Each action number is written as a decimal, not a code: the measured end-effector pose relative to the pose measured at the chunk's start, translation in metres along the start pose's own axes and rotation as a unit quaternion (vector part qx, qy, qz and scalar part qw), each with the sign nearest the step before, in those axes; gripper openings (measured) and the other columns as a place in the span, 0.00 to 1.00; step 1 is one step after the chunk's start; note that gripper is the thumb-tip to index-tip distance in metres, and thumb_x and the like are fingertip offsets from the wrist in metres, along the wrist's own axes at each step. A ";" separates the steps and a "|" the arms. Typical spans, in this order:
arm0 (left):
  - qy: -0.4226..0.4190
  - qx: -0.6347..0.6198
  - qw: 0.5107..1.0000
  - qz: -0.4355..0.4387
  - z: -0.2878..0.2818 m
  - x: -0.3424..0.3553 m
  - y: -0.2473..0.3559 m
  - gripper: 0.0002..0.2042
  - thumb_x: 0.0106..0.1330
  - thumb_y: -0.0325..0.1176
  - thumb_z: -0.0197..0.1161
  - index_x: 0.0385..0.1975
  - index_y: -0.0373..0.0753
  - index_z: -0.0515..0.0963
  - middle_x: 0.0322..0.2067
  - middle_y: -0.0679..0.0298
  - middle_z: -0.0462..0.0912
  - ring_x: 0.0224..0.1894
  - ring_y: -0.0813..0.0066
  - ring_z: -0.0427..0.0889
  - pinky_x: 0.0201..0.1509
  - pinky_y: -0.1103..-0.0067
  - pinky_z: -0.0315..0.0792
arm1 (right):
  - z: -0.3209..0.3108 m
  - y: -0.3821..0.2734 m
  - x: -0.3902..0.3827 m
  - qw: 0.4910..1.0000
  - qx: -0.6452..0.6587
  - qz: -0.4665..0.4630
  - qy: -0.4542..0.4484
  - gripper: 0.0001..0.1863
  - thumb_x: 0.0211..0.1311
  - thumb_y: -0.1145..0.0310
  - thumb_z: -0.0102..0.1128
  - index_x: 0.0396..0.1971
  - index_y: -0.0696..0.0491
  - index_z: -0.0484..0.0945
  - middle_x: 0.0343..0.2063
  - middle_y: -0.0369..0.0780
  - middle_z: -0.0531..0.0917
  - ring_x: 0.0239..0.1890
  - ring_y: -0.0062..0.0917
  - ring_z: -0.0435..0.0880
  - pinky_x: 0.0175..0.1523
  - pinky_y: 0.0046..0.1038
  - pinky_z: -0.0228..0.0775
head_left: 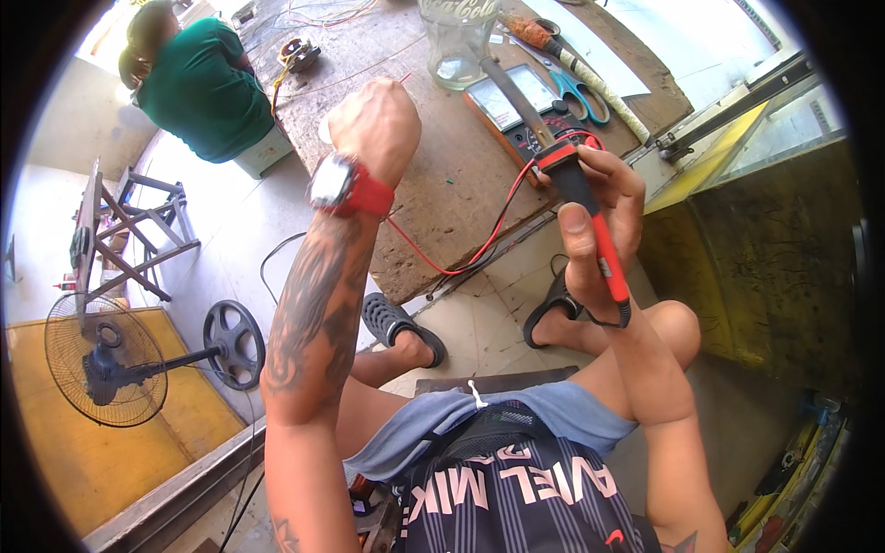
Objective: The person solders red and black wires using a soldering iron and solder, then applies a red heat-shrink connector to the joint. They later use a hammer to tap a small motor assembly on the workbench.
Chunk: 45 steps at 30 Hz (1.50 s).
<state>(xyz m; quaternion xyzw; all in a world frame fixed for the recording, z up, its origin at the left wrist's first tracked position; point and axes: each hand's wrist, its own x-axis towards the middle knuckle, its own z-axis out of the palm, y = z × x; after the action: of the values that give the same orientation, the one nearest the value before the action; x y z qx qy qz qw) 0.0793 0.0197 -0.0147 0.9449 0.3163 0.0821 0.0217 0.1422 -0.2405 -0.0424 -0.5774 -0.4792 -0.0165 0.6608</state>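
My left hand (376, 124) is closed in a fist above the wooden table (442, 207). A thin reddish tip (406, 78) shows past its knuckles; what the fingers hold is hidden. In my right hand (608, 207) is a soldering iron (604, 244) with a red and black handle. Its metal barrel slants up and left, over a multimeter (502, 101) with an orange edge and in front of a clear glass vessel (456, 66). A red lead (452, 272) curves from near the multimeter across the table's front edge towards my left wrist.
Teal-handled scissors (590, 103) and a white-wrapped rod (604, 97) lie right of the multimeter. A small coil-like part (300, 55) sits at the table's far left. A person in green (203, 88) sits beyond. A fan (106, 359) and folding wooden stand (138, 230) are left.
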 end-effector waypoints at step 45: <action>0.059 -0.292 0.954 -0.021 0.024 -0.143 0.038 0.15 0.70 0.27 0.64 0.56 0.32 0.78 0.43 0.51 0.87 0.43 0.52 0.87 0.48 0.63 0.80 | -0.053 -0.024 -0.018 0.965 -0.167 0.018 -0.203 0.22 0.48 0.75 0.76 0.47 0.55 0.85 0.39 0.43 0.89 0.40 0.38 0.88 0.51 0.38 0.82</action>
<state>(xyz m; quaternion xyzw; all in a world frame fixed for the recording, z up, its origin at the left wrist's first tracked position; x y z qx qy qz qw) -0.0065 -0.0964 -0.0555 0.8839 0.2991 0.2262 0.2796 0.1507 -0.2994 -0.0295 -0.6793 -0.5832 0.0339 0.4442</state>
